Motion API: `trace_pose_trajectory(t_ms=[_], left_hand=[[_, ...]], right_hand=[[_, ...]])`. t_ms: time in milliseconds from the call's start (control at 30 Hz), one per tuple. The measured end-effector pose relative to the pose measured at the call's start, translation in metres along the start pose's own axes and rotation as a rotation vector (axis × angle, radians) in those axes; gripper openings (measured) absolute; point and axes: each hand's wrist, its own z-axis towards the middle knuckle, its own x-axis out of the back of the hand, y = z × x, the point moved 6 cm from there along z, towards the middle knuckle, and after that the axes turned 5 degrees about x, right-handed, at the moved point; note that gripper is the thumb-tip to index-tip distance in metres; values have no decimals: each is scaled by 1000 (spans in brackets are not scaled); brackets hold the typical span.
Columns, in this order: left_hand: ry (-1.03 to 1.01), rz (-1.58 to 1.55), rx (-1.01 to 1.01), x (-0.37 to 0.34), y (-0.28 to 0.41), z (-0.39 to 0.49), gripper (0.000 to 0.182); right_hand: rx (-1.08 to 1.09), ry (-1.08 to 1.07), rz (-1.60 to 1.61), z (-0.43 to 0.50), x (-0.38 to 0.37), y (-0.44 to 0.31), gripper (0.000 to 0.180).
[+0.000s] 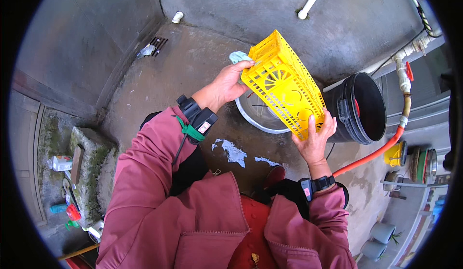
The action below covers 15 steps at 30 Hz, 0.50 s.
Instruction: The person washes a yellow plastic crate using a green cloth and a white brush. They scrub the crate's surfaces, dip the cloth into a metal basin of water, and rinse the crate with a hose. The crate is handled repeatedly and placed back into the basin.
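Note:
A yellow plastic crate with slotted walls is held up tilted between my two hands. My left hand grips its left end, thumb on the near edge. A pale green cloth shows just beyond that hand, by the crate's edge; whether my fingers hold it is hidden. My right hand grasps the crate's lower right end, with the thumb up along its side. Under the crate, a round metal basin stands on the floor, partly covered from sight.
A black bucket stands right of the crate. From a pipe valve, an orange hose curves down behind my right wrist. A floor drain lies at the far left. Bottles sit by a mossy stone block.

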Motion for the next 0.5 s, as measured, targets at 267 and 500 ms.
trace_pose_trajectory(t_ms=[267,500], left_hand=[[-263,258,-137,-22,-2,-13,42],[-258,468,-171,-20,-28,-14,52]], right_hand=[[-293,-48,502,10,-24,5,50],[-500,87,885,30,-21,-3,39]])
